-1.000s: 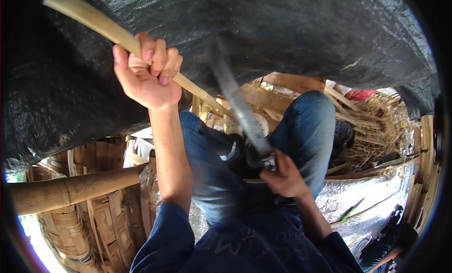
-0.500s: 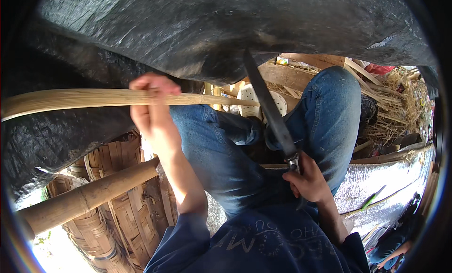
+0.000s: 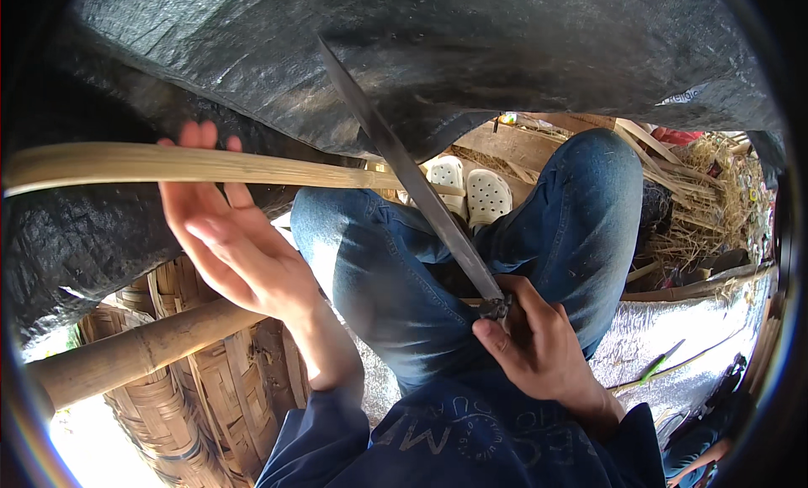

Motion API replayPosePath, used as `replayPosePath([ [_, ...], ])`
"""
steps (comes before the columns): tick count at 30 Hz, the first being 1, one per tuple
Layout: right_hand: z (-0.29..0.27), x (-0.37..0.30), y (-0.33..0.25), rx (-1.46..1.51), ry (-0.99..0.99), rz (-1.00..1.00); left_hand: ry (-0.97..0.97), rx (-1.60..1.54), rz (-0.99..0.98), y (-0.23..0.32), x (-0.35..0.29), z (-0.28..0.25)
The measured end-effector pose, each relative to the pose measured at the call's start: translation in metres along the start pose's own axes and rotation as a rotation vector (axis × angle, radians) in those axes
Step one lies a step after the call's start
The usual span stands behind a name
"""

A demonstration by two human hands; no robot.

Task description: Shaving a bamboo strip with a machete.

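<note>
My left hand (image 3: 231, 236) is open, palm up, its fingers stretched out behind a long pale bamboo strip (image 3: 278, 168). The strip lies across those fingers without being gripped, and it runs from the left rim to above my knees. My right hand (image 3: 539, 341) is closed round the handle of a machete (image 3: 412, 181), mostly hiding that handle. Its long dark blade slants up to the left and crosses in front of the strip near the strip's right end. Between blade and strip, contact cannot be made out.
Black plastic sheeting (image 3: 522, 50) hangs ahead and to the left. A bamboo pole (image 3: 151, 349) and woven bamboo baskets (image 3: 168, 404) stand at lower left. Straw and wood scraps (image 3: 699, 193) lie at right, with a green-handled knife (image 3: 656, 366) on a silvery sheet (image 3: 656, 320). Another person's arm (image 3: 707, 458) shows at lower right.
My left hand has opened from its closed hold round the strip and moved left. The machete has swung left, its blade now across the strip; my right hand has shifted slightly left and down.
</note>
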State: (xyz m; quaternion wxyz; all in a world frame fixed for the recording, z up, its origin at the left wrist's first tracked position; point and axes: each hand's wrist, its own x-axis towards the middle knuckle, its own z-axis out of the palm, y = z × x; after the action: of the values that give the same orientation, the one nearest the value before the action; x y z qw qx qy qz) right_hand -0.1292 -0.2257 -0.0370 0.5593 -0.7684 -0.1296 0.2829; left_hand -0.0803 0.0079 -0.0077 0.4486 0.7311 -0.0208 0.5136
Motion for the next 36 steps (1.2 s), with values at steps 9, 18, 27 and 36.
replayPosePath([
  [9,0.028,0.002,0.024,-0.181,-0.091,-0.012,0.335,-0.057,-0.057,0.013,0.015,0.011],
  [18,-0.012,0.004,-0.029,-0.211,0.336,-0.146,0.027,-0.571,-0.205,-0.008,0.007,0.041],
  [27,-0.031,0.024,-0.032,-0.213,0.420,-0.197,-0.296,-0.858,-0.139,0.003,0.061,0.072],
  [36,-0.009,0.022,-0.036,-0.172,0.525,-0.264,-0.243,-0.848,0.124,0.038,0.107,0.096],
])
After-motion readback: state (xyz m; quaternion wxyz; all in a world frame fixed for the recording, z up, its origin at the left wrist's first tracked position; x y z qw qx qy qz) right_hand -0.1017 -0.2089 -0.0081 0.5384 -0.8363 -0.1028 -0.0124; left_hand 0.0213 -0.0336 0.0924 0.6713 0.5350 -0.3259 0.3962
